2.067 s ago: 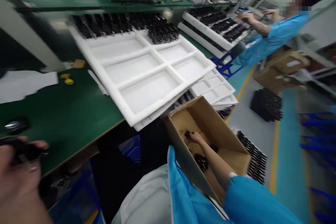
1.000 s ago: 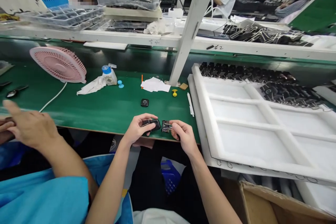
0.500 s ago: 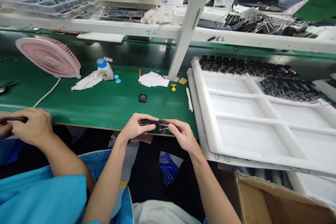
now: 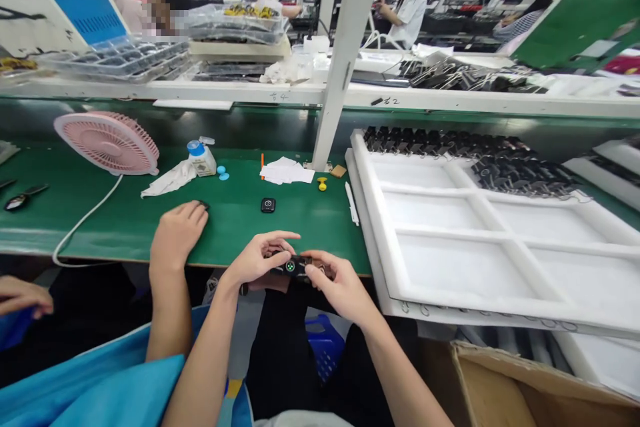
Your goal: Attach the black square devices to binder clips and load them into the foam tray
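Moved onto the tabletop (image 4: 235, 227) is a co-worker's hand (image 4: 179, 233), while over its near edge the person's left hand (image 4: 251, 261) and right hand (image 4: 344, 285) pinch a green-lit watch (image 4: 290, 267) between narrowed fingers (image 4: 316, 275), seemingly to steady both ends.

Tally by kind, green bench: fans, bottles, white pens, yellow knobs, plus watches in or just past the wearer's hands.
Fan: 1
Bottle: 1
White pen: 1
Yellow knob: 1
Watches: 2 (held watch, loose watch)
Total: 6
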Demonstrator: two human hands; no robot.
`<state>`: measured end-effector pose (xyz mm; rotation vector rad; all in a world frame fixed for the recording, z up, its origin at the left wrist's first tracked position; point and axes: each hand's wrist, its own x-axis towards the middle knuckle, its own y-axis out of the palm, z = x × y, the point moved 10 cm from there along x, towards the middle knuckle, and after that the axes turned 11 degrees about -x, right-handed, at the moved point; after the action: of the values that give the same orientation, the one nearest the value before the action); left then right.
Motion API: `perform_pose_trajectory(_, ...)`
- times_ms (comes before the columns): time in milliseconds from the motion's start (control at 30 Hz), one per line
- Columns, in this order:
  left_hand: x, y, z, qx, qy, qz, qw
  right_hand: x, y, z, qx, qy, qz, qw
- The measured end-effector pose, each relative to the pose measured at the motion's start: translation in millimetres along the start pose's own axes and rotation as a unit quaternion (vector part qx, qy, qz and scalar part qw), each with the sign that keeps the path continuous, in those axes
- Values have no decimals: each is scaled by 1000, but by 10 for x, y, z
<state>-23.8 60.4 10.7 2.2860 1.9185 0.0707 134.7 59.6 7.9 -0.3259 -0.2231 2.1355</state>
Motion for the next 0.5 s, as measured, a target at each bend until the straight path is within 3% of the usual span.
perform_pose_trajectory(33,5,-47,-78,-5,31,-20,999,-145,-23,46,6,11,-8,1000)
perform_pose_trajectory(100,16,-259,-217,14,86,-126,988,-480,-88,140,46,28,-13,998)
perform_pose_trajectory(133,14,-397,-271,56,101,-202,973,-644,-138,190,82,31,-8,996)
perform_pose_trajectory(200,26,-599,-369,206,98,-333,915,-910,-396,282,151,28,-31,988)
perform_pose_trajectory(267,145,-648,-433,374,69,-383,842,-1076,-988,331,153,15,-137,979)
perform_pose_trajectory(333,331,-651,-395,481,31,-368,795,-1172,-1809,347,69,11,-286,956)
perform_pose_trajectory(433,490,-742,-266,527,-13,-344,777,-1069,-2965,321,-97,39,-432,896)
perform_pose_trajectory(500,488,-836,-236,527,-17,-357,771,-884,-3569,270,-202,76,-493,843)
